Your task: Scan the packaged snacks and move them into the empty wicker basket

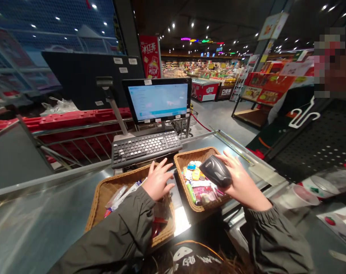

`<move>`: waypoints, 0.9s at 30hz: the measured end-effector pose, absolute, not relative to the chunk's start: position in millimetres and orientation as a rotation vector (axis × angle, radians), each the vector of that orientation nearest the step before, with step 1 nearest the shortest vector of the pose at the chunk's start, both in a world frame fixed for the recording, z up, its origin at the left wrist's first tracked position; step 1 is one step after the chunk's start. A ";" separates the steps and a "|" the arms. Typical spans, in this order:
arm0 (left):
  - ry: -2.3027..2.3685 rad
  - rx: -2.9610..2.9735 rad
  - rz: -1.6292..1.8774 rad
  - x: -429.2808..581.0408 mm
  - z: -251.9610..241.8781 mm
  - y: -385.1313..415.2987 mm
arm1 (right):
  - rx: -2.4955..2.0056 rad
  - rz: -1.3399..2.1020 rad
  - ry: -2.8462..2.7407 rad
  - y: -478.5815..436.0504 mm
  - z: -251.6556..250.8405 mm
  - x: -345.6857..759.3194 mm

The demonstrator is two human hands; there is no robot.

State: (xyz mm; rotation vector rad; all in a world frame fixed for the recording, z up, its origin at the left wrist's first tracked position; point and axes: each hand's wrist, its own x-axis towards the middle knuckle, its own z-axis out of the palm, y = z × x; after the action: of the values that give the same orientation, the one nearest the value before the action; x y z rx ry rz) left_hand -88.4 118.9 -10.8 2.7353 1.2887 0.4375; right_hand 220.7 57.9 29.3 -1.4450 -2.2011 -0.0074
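Observation:
My right hand [238,179] is closed around a black handheld barcode scanner [216,170], held over the right wicker basket [200,208]. Inside that basket lie several small packaged goods [196,174], some partly hidden by the scanner. Above the inner edge of the left wicker basket [96,201] is my left hand [158,179], its fingers spread and nothing in them. Clear plastic packets [117,198] lie in the left basket, and my left sleeve covers part of it.
A black keyboard [147,146] sits behind the baskets, below a lit monitor [158,101]. The metal counter [47,198] stretches to the left. White cups [300,196] stand at the right. A person [332,64] is at the upper right.

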 end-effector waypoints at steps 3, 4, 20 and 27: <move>1.261 2.757 0.406 -62.1 -10.7 134.3 | -1.487 -0.078 -2.168 65.8 31.9 245.1; 1.244 2.771 0.398 -52.0 -11.1 140.6 | -1.497 -0.103 -2.155 69.4 33.1 253.0; 1.230 3.047 -0.007 82.9 -108.0 234.7 | -1.507 -0.085 -2.085 127.4 27.3 322.2; 1.135 3.232 -0.051 99.1 -136.0 255.0 | -1.456 -0.015 -2.110 141.5 11.1 332.4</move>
State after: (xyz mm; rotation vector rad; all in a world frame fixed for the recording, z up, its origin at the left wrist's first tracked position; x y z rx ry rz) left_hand 99.1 255.0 -136.0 3.2315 1.1354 -0.0514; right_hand 332.4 141.5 11.1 -1.4555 -2.1105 -0.0149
